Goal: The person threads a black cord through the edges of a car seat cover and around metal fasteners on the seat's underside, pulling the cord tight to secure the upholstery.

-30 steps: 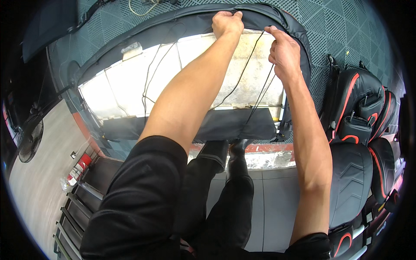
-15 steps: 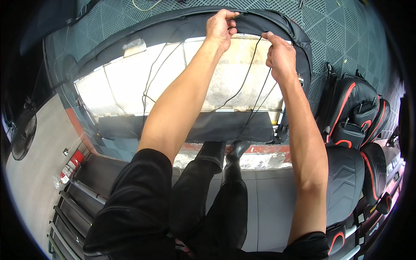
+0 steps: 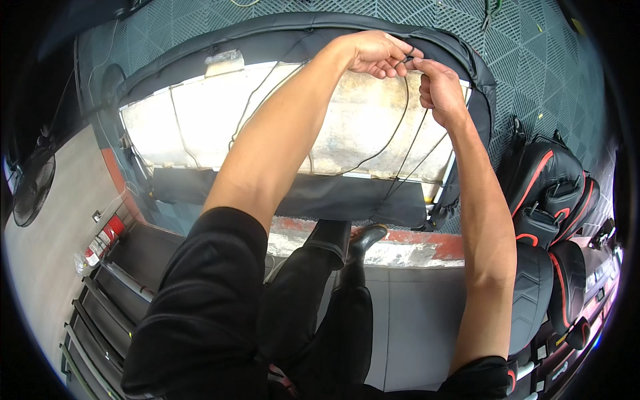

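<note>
A long car seat cushion lies underside up in front of me, with pale foam (image 3: 353,127) framed by a black cover (image 3: 460,50). Above its far right part my two hands meet. My left hand (image 3: 377,55) has its fingers curled around a black cord (image 3: 403,120), which crosses at the fingertips. Right beside it, my right hand (image 3: 440,88) pinches the same cord between thumb and forefinger, the other fingers folded in. Cord strands run from the hands down across the foam to the near black flap (image 3: 313,193).
Black car seats with red trim (image 3: 533,177) stand at the right. Pliers (image 3: 491,15) lie on the green patterned floor at the far right. A fan (image 3: 33,190) is at the left, and several long bars (image 3: 100,333) lie lower left. A red-and-white kerb (image 3: 427,247) runs along the near side.
My left hand has moved right and slightly down from the cover's far edge to meet my right hand. The cord now crosses between the fingers of both. The view has shifted slightly.
</note>
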{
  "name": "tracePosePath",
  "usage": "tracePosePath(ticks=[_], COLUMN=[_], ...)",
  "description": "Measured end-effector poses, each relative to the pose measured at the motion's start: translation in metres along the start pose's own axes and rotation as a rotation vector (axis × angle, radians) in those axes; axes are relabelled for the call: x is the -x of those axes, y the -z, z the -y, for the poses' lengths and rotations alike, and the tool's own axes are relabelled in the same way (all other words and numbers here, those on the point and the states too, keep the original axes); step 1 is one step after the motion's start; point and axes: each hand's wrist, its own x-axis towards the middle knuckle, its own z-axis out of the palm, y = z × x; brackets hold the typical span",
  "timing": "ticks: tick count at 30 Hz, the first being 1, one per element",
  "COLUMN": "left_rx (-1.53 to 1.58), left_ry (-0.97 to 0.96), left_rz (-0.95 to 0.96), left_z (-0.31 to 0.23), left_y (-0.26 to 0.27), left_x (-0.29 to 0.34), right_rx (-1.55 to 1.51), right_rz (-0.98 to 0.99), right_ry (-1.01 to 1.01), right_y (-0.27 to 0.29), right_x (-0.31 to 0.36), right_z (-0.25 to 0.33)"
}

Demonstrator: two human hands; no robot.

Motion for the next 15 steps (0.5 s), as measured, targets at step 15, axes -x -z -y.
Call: tracePosePath(ticks=[15], left_rx=[-1.198], left_ry=[-0.537], left_rz=[-1.158], left_z=[0.043], left_y=[-0.070], left_x=[0.083], right_rx=[-0.055], right_rz=[0.077], right_ry=[-0.019], right_y=[-0.029], right_x=[0.002], right_z=[0.005])
